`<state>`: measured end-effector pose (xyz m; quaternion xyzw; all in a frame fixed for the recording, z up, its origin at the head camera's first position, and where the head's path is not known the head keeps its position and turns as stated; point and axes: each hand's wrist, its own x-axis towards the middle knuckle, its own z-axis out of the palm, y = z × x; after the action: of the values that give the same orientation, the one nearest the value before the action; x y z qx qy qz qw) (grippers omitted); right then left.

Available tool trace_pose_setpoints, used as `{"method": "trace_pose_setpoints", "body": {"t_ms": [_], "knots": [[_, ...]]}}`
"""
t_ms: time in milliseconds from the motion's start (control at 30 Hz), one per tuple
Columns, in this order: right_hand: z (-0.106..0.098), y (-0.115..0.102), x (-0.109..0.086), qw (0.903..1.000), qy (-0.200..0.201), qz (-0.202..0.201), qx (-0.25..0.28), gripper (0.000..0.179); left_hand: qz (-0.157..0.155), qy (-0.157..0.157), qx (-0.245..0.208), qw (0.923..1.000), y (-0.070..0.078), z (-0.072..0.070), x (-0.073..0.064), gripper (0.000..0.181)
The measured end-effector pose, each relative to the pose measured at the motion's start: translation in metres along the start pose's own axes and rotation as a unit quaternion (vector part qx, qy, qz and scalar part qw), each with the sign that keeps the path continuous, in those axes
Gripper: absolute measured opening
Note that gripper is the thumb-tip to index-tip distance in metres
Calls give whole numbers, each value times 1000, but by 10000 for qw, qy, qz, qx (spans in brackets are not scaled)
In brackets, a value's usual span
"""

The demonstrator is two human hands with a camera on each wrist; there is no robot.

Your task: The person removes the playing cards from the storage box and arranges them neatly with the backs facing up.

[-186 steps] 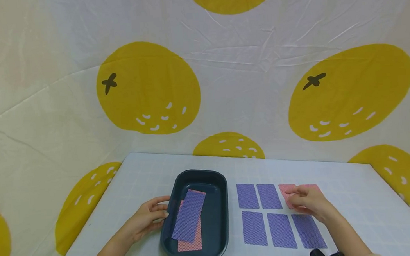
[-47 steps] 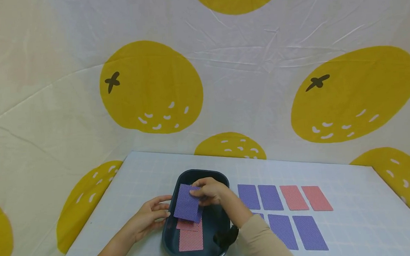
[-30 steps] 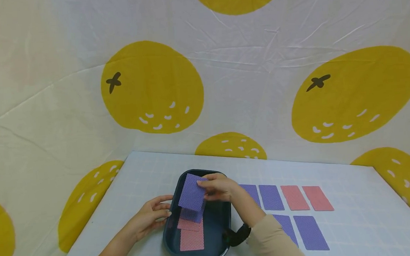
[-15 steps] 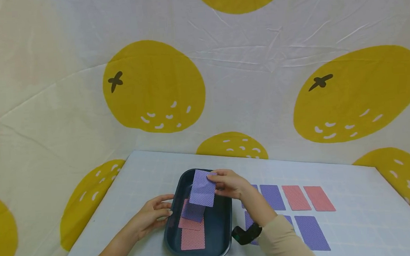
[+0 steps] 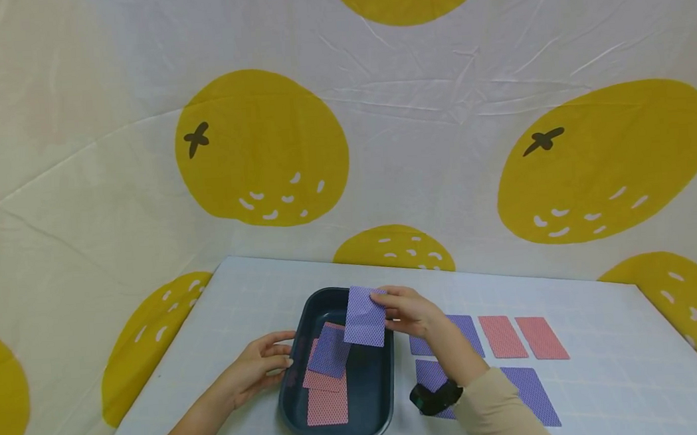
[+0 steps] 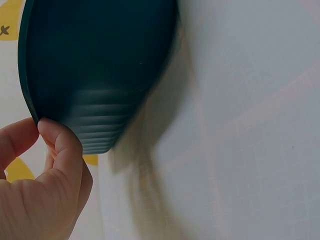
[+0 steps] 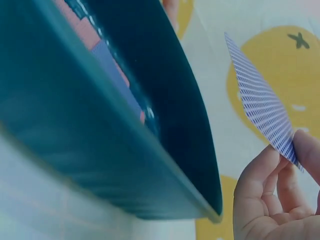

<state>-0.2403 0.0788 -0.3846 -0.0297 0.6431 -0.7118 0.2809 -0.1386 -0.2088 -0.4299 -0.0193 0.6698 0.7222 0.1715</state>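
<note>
My right hand (image 5: 411,312) pinches a purple patterned playing card (image 5: 363,323) between thumb and fingers, raised over the right rim of a dark teal tray (image 5: 368,402). In the right wrist view that card (image 7: 260,102) is seen nearly edge-on, apart from the tray. Against the tray's left side is my left hand (image 5: 260,364); the left wrist view has its thumb and finger pinching the rim (image 6: 34,112). Inside the tray, a purple card (image 5: 328,352) lies over overlapping red cards (image 5: 327,406).
Right of the tray, face-down cards lie in two rows on the white table (image 5: 608,354). Two red cards (image 5: 503,336) end the far row; purple cards (image 5: 533,392) make up the others. My right forearm covers part of them.
Earlier my right hand was at the red cards on the table. Since then it has lifted a purple card from the tray and carried it rightward. My left hand stays at the tray.
</note>
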Motion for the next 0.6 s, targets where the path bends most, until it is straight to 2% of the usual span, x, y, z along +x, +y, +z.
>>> {"method": "trace_pose_setpoints", "body": {"t_ms": [167,267,433,600], "knots": [[-12,-2,-5,9998,79,16,181,11,-22,6,4,10000,0,0,0,60],[-19,-3,-8,9995,-3,-12,306,9,-24,-19,-42,10000,0,0,0,60],[-30,-5,-13,9988,-167,-1,463,21,-32,-27,-75,10000,0,0,-1,60],[-40,-5,-16,9977,-193,-3,642,25,-26,-4,-59,10000,1,1,-1,59]]}}
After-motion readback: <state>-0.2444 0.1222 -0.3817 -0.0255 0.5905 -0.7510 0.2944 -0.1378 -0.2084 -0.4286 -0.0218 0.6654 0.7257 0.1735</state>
